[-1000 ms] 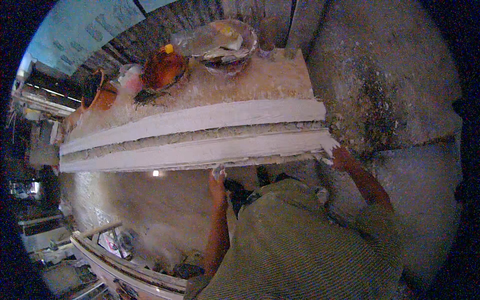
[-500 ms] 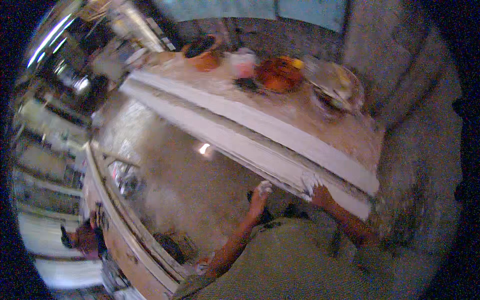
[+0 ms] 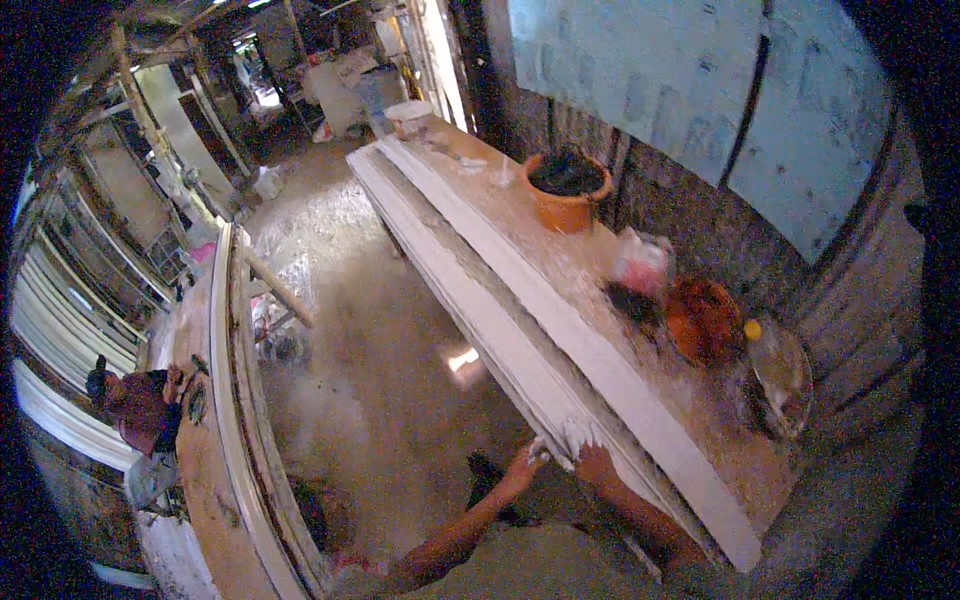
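Observation:
A long white plaster moulding strip (image 3: 520, 300) lies along the front edge of a dusty workbench (image 3: 560, 250), running from near me toward the far end. My left hand (image 3: 527, 462) grips the strip's near end from below. My right hand (image 3: 595, 465) holds the same end just beside it, fingers wrapped over the white edge. Both forearms rise from the lower edge of the view.
On the bench stand an orange pot (image 3: 567, 190), a pink bag (image 3: 642, 262), a reddish bowl (image 3: 705, 320) and a metal basin (image 3: 780, 378). A second long bench (image 3: 225, 400) runs along the left, with another person (image 3: 135, 405) beside it. The concrete floor (image 3: 390, 370) between is wet.
My view has swung left, so the bench now runs away diagonally instead of across. Both hands stay on the strip's near end, now close together.

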`<move>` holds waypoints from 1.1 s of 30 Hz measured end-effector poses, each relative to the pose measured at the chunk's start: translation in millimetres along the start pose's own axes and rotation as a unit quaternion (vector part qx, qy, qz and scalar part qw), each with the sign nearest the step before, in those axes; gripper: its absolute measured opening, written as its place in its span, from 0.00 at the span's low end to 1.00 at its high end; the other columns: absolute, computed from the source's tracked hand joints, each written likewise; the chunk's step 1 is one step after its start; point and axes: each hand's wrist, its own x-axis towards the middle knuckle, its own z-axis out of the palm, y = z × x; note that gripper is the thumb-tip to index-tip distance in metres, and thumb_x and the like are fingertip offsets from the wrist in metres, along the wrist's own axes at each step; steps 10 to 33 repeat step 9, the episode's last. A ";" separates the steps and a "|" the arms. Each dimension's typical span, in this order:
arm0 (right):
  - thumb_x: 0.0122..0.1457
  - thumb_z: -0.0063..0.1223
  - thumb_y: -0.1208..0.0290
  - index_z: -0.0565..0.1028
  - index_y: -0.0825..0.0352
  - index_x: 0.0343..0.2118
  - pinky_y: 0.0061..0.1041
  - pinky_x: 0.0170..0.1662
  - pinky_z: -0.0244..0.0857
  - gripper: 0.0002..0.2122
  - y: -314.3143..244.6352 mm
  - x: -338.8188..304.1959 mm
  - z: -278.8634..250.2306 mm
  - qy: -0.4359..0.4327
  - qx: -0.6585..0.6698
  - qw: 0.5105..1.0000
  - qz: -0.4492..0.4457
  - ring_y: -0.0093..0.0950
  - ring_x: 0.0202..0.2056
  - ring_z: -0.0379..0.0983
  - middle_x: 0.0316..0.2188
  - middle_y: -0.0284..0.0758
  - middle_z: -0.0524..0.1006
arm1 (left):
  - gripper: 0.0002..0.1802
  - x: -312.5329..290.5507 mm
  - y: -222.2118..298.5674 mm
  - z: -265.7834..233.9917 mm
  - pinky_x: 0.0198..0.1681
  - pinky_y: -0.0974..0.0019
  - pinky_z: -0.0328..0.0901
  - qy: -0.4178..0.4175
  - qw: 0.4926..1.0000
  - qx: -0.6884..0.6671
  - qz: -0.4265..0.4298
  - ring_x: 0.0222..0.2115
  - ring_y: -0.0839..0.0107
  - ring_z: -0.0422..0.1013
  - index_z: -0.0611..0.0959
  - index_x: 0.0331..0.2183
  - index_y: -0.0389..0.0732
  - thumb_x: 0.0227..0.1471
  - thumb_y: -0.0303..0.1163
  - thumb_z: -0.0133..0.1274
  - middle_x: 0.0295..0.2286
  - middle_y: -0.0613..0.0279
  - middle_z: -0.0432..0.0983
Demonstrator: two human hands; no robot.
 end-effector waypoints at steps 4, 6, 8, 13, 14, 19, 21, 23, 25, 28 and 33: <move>0.60 0.45 0.36 0.71 0.77 0.58 0.56 0.61 0.60 0.41 -33.5 94.5 -40.2 -0.031 -0.034 0.999 0.003 0.55 0.60 0.67 0.61 0.56 0.70 | 0.34 38.9 17.1 -110.4 0.68 0.58 0.53 0.013 1.000 0.001 0.011 0.64 0.60 0.60 0.64 0.66 0.38 0.66 0.42 0.53 0.62 0.52 0.66; 0.59 0.44 0.31 0.68 0.77 0.61 0.55 0.63 0.57 0.46 -43.8 161.6 -66.7 -0.116 0.039 0.991 0.048 0.53 0.62 0.66 0.61 0.54 0.69 | 0.32 65.3 35.9 -162.9 0.68 0.58 0.53 0.017 0.999 -0.042 0.022 0.64 0.61 0.61 0.64 0.65 0.38 0.67 0.40 0.52 0.62 0.53 0.66; 0.59 0.45 0.31 0.66 0.77 0.63 0.54 0.65 0.55 0.47 -62.9 218.8 -85.5 -0.176 0.080 0.976 0.102 0.52 0.64 0.64 0.63 0.54 0.68 | 0.31 85.4 54.2 -218.0 0.69 0.58 0.52 0.021 0.996 -0.088 -0.013 0.64 0.62 0.61 0.64 0.65 0.39 0.67 0.39 0.51 0.62 0.54 0.66; 0.58 0.42 0.28 0.62 0.75 0.66 0.52 0.69 0.50 0.49 -68.3 239.7 -93.7 -0.156 0.084 0.980 0.094 0.50 0.66 0.60 0.65 0.52 0.66 | 0.33 88.9 60.7 -250.9 0.70 0.55 0.51 0.004 0.991 -0.127 -0.035 0.65 0.62 0.60 0.61 0.67 0.40 0.67 0.38 0.52 0.63 0.53 0.65; 0.58 0.42 0.28 0.62 0.75 0.66 0.52 0.69 0.50 0.49 -68.3 239.7 -93.7 -0.156 0.084 0.980 0.094 0.50 0.66 0.60 0.65 0.52 0.66 | 0.33 88.9 60.7 -250.9 0.70 0.55 0.51 0.004 0.991 -0.127 -0.035 0.65 0.62 0.60 0.61 0.67 0.40 0.67 0.38 0.52 0.63 0.53 0.65; 0.58 0.42 0.28 0.62 0.75 0.66 0.52 0.69 0.50 0.49 -68.3 239.7 -93.7 -0.156 0.084 0.980 0.094 0.50 0.66 0.60 0.65 0.52 0.66 | 0.33 88.9 60.7 -250.9 0.70 0.55 0.51 0.004 0.991 -0.127 -0.035 0.65 0.62 0.60 0.61 0.67 0.40 0.67 0.38 0.52 0.63 0.53 0.65; 0.58 0.42 0.28 0.62 0.75 0.66 0.52 0.69 0.50 0.49 -68.3 239.7 -93.7 -0.156 0.084 0.980 0.094 0.50 0.66 0.60 0.65 0.52 0.66 | 0.33 88.9 60.7 -250.9 0.70 0.55 0.51 0.004 0.991 -0.127 -0.035 0.65 0.62 0.60 0.61 0.67 0.40 0.67 0.38 0.52 0.63 0.53 0.65; 0.58 0.42 0.28 0.62 0.75 0.66 0.52 0.69 0.50 0.49 -68.3 239.7 -93.7 -0.156 0.084 0.980 0.094 0.50 0.66 0.60 0.65 0.52 0.66 | 0.33 88.9 60.7 -250.9 0.70 0.55 0.51 0.004 0.991 -0.127 -0.035 0.65 0.62 0.60 0.61 0.67 0.40 0.67 0.38 0.52 0.63 0.53 0.65; 0.58 0.42 0.28 0.62 0.75 0.66 0.52 0.69 0.50 0.49 -68.3 239.7 -93.7 -0.156 0.084 0.980 0.094 0.50 0.66 0.60 0.65 0.52 0.66 | 0.33 88.9 60.7 -250.9 0.70 0.55 0.51 0.004 0.991 -0.127 -0.035 0.65 0.62 0.60 0.61 0.67 0.40 0.67 0.38 0.52 0.63 0.53 0.65; 0.58 0.42 0.28 0.62 0.75 0.66 0.52 0.69 0.50 0.49 -68.3 239.7 -93.7 -0.156 0.084 0.980 0.094 0.50 0.66 0.60 0.65 0.52 0.66 | 0.33 88.9 60.7 -250.9 0.70 0.55 0.51 0.004 0.991 -0.127 -0.035 0.65 0.62 0.60 0.61 0.67 0.40 0.67 0.38 0.52 0.63 0.53 0.65; 0.58 0.42 0.28 0.62 0.75 0.66 0.52 0.69 0.50 0.49 -68.3 239.7 -93.7 -0.156 0.084 0.980 0.094 0.50 0.66 0.60 0.65 0.52 0.66 | 0.33 88.9 60.7 -250.9 0.70 0.55 0.51 0.004 0.991 -0.127 -0.035 0.65 0.62 0.60 0.61 0.67 0.40 0.67 0.38 0.52 0.63 0.53 0.65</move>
